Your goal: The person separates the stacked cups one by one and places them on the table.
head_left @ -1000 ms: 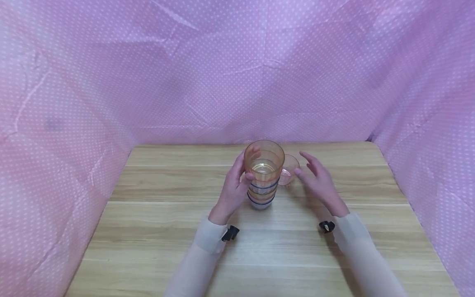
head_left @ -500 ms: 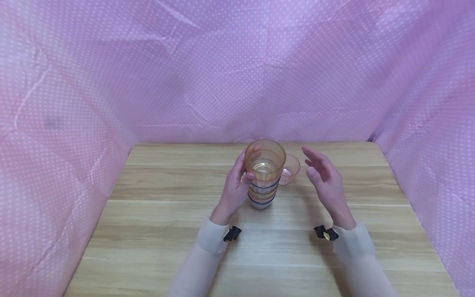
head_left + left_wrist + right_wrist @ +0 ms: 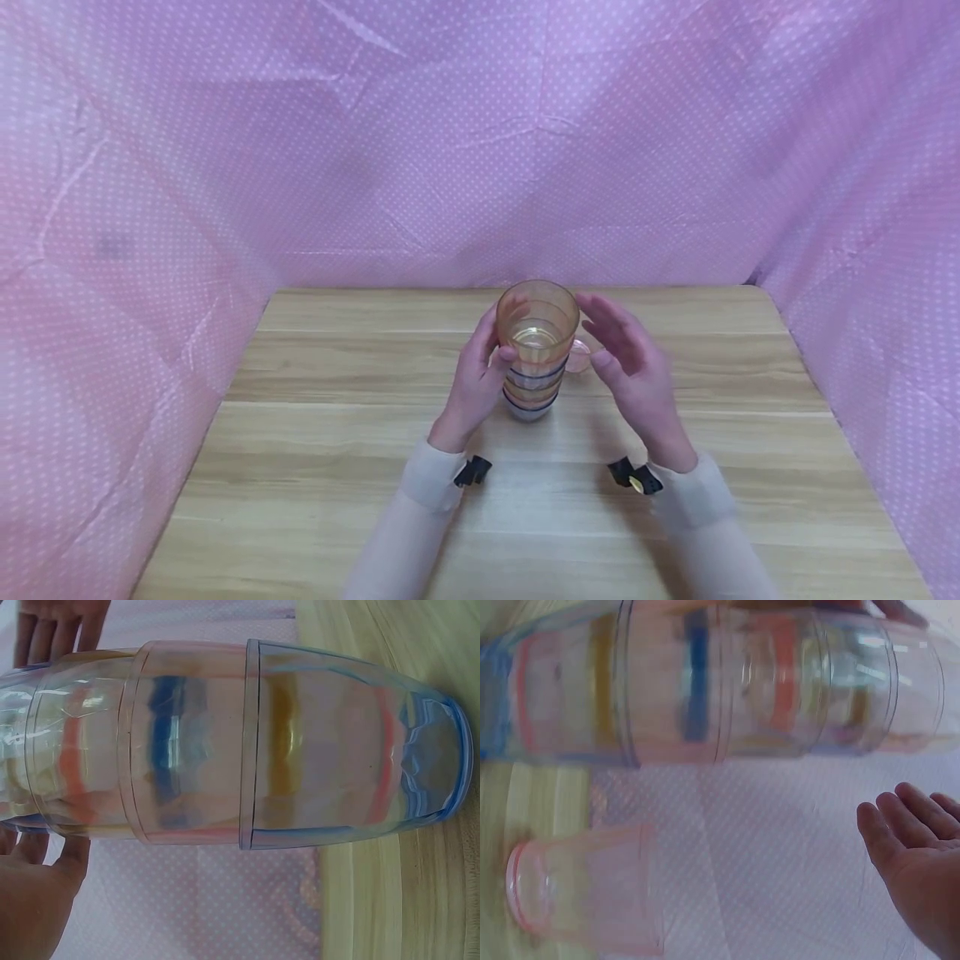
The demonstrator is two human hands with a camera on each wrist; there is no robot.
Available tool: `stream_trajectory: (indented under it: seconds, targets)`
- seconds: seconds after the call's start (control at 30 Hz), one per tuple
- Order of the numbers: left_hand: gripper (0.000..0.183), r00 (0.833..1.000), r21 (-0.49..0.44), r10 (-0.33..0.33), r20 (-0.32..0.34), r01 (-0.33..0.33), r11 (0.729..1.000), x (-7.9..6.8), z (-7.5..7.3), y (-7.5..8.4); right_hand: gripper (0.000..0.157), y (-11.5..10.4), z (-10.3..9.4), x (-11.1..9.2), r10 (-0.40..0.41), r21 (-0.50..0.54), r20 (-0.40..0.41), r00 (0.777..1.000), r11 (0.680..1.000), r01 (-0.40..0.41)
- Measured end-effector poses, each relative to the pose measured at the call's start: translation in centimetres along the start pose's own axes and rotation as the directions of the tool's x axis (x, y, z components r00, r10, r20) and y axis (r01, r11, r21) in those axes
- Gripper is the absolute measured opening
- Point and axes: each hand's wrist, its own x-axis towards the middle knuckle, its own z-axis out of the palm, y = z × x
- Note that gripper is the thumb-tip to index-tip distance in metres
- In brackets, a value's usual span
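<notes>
A tall stack of nested clear plastic cups (image 3: 534, 367) with blue, orange and pink tints stands upright on the table. Its top cup is orange. My left hand (image 3: 476, 367) holds the upper part from the left, thumb in front and fingers behind; in the left wrist view the cups (image 3: 195, 750) hide part of its grip. My right hand (image 3: 637, 367) is just right of the stack, fingers extended and slightly bent; the right wrist view shows this hand (image 3: 922, 855) apart from the cups. A single pink cup (image 3: 592, 889) stands behind the stack, partly hidden in the head view.
The wood-grain table (image 3: 315, 500) has its back edge close behind the cups. Pink dotted cloth (image 3: 420, 150) encloses the back and both sides. A black wrist mount (image 3: 472, 472) sits on each sleeve.
My right hand first drew back to the right from the pink cup, then came left, close to the upper stack. The left hand has stayed on the stack.
</notes>
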Motion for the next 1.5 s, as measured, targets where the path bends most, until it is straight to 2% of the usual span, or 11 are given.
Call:
stream_trajectory:
  seconds: [0.13,0.4,0.63,0.9,1.0,1.13,1.27,1.5]
  targets:
    - [0.089,1.000,0.030,-0.016,-0.020,0.016,0.999,-0.1,-0.1,0.2,0.060,-0.3,1.0,0.3,0.006,0.020,0.020,1.000,1.000,-0.007]
    - [0.092,0.999,0.048,-0.048,-0.021,0.049,0.998,-0.3,-0.3,0.6,0.073,-0.6,2.2,0.8,0.077,-0.074,0.000,0.997,0.994,-0.077]
    - [0.092,0.998,-0.002,-0.058,-0.008,0.058,0.998,-0.5,-0.7,0.4,0.071,-0.3,2.4,1.1,0.042,-0.087,0.038,0.998,0.995,-0.039]
    - [0.102,0.990,-0.029,-0.120,0.071,0.122,0.992,-0.9,-1.8,0.4,0.069,-0.1,2.3,1.1,0.021,-0.117,0.051,0.998,0.993,-0.015]
    - [0.107,0.984,-0.026,-0.145,0.108,0.149,0.989,-0.8,-2.0,0.4,0.068,-0.1,2.3,1.1,0.018,-0.116,0.056,0.998,0.993,-0.011]
    - [0.106,0.972,-0.005,-0.179,0.151,0.181,0.983,-0.7,-2.1,0.2,0.068,-0.1,2.3,1.1,0.016,-0.116,0.059,0.998,0.993,-0.009]
    - [0.101,0.968,0.011,-0.190,0.165,0.191,0.982,-0.7,-2.2,0.1,0.068,0.0,2.3,1.0,0.014,-0.120,0.067,0.998,0.993,-0.006]
    - [0.098,0.969,0.010,-0.183,0.163,0.184,0.983,-0.7,-2.0,-0.1,0.067,-0.1,1.7,1.4,-0.005,-0.139,0.114,0.994,0.990,0.021]
